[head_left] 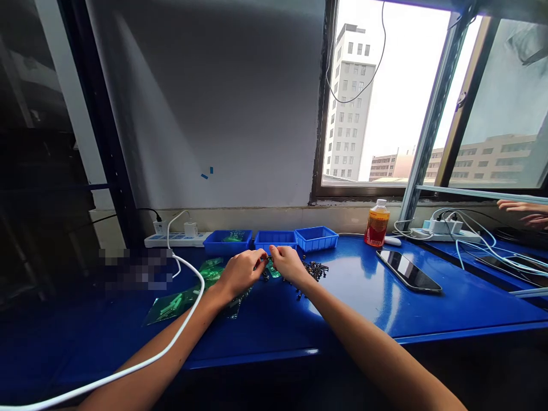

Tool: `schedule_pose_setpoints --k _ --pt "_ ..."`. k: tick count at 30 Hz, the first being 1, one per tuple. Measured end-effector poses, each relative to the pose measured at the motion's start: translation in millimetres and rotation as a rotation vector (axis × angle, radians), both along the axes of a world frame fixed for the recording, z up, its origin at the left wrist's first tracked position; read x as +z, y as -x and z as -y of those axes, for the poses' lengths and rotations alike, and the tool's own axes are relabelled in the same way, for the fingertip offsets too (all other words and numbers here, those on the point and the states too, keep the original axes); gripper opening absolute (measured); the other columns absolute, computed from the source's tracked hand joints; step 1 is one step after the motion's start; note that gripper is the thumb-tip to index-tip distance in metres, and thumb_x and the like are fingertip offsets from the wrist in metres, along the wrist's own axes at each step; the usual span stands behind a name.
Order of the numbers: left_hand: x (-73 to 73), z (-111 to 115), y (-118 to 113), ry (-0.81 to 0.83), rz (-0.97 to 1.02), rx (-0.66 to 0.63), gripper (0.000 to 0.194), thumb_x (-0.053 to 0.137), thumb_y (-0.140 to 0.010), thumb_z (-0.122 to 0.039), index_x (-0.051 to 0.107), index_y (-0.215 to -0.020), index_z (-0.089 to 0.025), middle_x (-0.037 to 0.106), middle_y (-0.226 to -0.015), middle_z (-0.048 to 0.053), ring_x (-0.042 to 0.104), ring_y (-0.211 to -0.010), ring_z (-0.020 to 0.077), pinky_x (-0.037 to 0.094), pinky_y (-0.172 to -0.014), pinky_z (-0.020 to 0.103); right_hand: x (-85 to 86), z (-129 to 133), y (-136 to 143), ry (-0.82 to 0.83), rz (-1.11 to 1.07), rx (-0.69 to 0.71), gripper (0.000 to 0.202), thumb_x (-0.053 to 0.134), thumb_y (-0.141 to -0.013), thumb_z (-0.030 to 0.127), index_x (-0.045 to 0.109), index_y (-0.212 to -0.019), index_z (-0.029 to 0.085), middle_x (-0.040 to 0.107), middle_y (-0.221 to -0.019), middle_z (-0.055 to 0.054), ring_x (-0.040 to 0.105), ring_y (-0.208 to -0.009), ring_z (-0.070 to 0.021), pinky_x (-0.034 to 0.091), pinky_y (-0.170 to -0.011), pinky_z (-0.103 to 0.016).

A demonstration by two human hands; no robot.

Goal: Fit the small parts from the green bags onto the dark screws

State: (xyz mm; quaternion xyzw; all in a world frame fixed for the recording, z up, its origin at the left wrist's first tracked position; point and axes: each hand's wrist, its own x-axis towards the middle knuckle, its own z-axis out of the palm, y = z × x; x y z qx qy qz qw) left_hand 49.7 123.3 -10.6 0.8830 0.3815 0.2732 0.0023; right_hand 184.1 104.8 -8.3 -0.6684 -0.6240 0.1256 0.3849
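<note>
My left hand (pixel 242 272) and my right hand (pixel 289 265) meet fingertip to fingertip just in front of the blue bins. Both are closed in a pinch. Something small and dark shows between the fingertips, too little of it to name. Beside and partly behind my right hand lies a loose pile of black screws (pixel 315 270). A scrap of green bag (pixel 273 269) is visible between the hands. To the left, under and beside my left forearm, lie clear green bags (pixel 173 305) with pale pieces inside.
A blue bin (pixel 229 247) holding a green bag stands at the back, with another blue bin (pixel 317 245) to the right. A bottle (pixel 377 224) and a phone (pixel 409 271) are on the right. A white cable (pixel 188 319) crosses above my left forearm. Another person's hand (pixel 524 211) appears far right.
</note>
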Motion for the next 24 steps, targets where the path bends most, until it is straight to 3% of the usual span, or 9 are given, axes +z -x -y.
schedule_pose_setpoints --k 9,15,20,24 --pt "-0.1 3 -1 0.006 -0.041 0.011 0.024 0.038 -0.086 -0.025 0.061 -0.082 -0.02 0.063 -0.074 0.006 0.058 -0.071 0.0206 0.035 -0.061 0.026 1.3 3 2 0.0 0.166 -0.052 0.04 0.042 -0.089 0.031 0.057 -0.054 0.017 0.058 -0.057 -0.003 0.047 -0.054 -0.0129 0.024 -0.051 -0.025" --pt "-1.1 -1 -1 0.057 -0.023 -0.02 0.024 0.037 -0.085 -0.025 0.06 -0.081 -0.019 0.065 -0.075 0.006 0.059 -0.07 0.0202 0.034 -0.06 0.026 1.4 6 2 -0.011 0.252 -0.048 0.037 0.04 -0.09 0.029 0.06 -0.062 0.018 0.063 -0.066 -0.007 0.055 -0.062 -0.0168 0.027 -0.055 -0.025" --pt "-0.4 -4 1 0.11 0.016 -0.057 0.025 0.036 -0.085 -0.026 0.059 -0.076 -0.02 0.065 -0.071 0.003 0.058 -0.064 0.0167 0.035 -0.056 0.023 0.8 11 2 -0.084 0.292 0.007 0.019 0.043 -0.087 0.026 0.06 -0.08 0.019 0.066 -0.079 -0.006 0.058 -0.071 -0.0167 0.028 -0.056 -0.024" --pt "1.2 -7 4 0.139 0.041 -0.078 0.026 0.037 -0.085 -0.025 0.061 -0.08 -0.02 0.066 -0.068 0.001 0.059 -0.063 0.016 0.037 -0.056 0.022 -0.1 12 3 -0.148 0.302 0.052 0.009 0.049 -0.08 0.017 0.058 -0.082 0.02 0.066 -0.075 -0.002 0.057 -0.068 -0.0148 0.029 -0.055 -0.022"
